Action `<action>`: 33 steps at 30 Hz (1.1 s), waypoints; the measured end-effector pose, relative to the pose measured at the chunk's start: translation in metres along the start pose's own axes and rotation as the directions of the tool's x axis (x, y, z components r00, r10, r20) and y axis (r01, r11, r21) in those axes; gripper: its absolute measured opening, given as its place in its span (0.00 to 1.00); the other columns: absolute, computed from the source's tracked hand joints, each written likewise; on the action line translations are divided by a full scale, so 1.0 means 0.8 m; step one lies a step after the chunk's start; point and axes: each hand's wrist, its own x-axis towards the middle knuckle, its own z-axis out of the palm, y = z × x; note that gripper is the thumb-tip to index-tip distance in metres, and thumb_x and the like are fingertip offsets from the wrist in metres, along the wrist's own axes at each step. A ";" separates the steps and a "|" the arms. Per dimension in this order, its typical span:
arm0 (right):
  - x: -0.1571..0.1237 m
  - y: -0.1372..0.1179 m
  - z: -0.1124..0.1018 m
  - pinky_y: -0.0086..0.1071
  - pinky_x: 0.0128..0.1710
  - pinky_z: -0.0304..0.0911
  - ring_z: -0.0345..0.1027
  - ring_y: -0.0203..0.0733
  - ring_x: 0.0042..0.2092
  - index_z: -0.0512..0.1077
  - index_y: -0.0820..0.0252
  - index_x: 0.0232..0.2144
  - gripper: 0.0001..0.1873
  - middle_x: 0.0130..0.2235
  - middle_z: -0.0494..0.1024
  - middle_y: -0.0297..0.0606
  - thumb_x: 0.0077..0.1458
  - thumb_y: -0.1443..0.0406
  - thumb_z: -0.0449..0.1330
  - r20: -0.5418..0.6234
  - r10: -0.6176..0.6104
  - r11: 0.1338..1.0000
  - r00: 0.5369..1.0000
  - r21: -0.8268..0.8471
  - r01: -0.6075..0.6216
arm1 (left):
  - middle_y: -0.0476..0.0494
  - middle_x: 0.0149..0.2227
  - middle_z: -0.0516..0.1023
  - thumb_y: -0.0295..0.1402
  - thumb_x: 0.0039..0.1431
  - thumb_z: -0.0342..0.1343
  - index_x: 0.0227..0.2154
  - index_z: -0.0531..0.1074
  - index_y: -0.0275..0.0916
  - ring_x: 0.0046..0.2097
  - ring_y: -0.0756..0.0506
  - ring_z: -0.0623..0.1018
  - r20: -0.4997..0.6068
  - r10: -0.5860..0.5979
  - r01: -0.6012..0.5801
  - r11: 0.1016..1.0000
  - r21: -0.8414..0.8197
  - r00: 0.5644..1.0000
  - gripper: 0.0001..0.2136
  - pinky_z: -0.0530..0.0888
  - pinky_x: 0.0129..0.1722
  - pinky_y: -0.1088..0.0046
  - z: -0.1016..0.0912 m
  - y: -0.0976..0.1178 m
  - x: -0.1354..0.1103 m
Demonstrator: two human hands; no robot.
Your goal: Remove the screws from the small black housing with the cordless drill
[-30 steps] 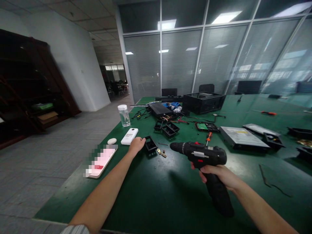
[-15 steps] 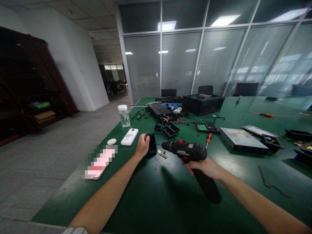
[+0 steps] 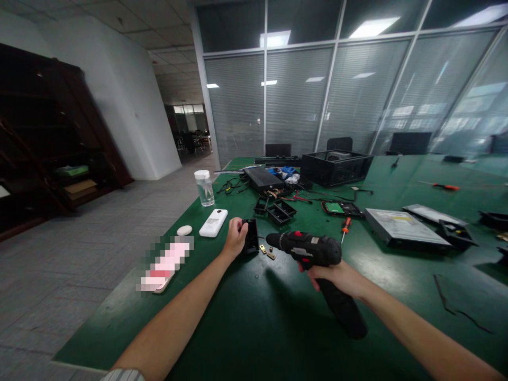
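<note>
My left hand [image 3: 235, 236] is closed round a small black plastic bracket [image 3: 251, 236], which stands on its edge on the green table [image 3: 254, 323]. My right hand [image 3: 335, 276] grips the handle of a black cordless drill [image 3: 313, 251]. The drill's nose points left at the bracket, a short way off from it. Two small brass-coloured metal pieces [image 3: 268, 252] lie on the table between the bracket and the drill's nose.
A white remote [image 3: 213, 223], a white oval object [image 3: 184, 230], a phone [image 3: 166, 264] and a clear cup [image 3: 205, 188] lie left. Behind are more black brackets [image 3: 278, 210], an orange screwdriver [image 3: 345, 227], an optical drive [image 3: 400, 230], cables and an open black case [image 3: 335, 167].
My left hand has taken hold of the bracket and tipped it from flat onto its edge. The drill has come down and moved left toward it.
</note>
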 end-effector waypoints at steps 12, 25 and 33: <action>-0.008 -0.004 -0.002 0.31 0.26 0.57 0.64 0.38 0.24 0.71 0.63 0.33 0.10 0.19 0.71 0.31 0.46 0.64 0.57 0.013 0.045 0.999 0.999 0.005 -0.045 | 0.41 0.40 0.75 0.45 0.55 0.51 0.44 0.68 0.36 0.40 0.44 0.74 0.188 -0.203 0.254 0.916 -0.310 0.961 0.20 0.70 0.39 0.69 -0.002 -0.003 0.002; 0.006 -0.003 0.000 0.29 0.26 0.56 0.63 0.36 0.24 0.69 0.62 0.31 0.08 0.20 0.69 0.28 0.44 0.67 0.56 0.089 0.051 0.998 0.995 -0.028 -0.049 | 0.43 0.41 0.74 0.42 0.49 0.59 0.47 0.68 0.39 0.39 0.45 0.74 0.156 -0.289 0.325 0.767 -0.553 0.945 0.22 0.69 0.39 0.72 0.003 0.008 -0.004; 0.023 -0.001 -0.002 0.30 0.26 0.57 0.63 0.37 0.23 0.68 0.62 0.28 0.07 0.19 0.69 0.29 0.42 0.66 0.55 0.099 0.032 0.999 0.995 -0.021 -0.030 | 0.47 0.29 0.74 0.42 0.45 0.60 0.36 0.71 0.36 0.29 0.47 0.74 0.201 -0.518 0.497 0.533 -0.684 0.832 0.17 0.70 0.31 0.72 0.008 0.003 -0.001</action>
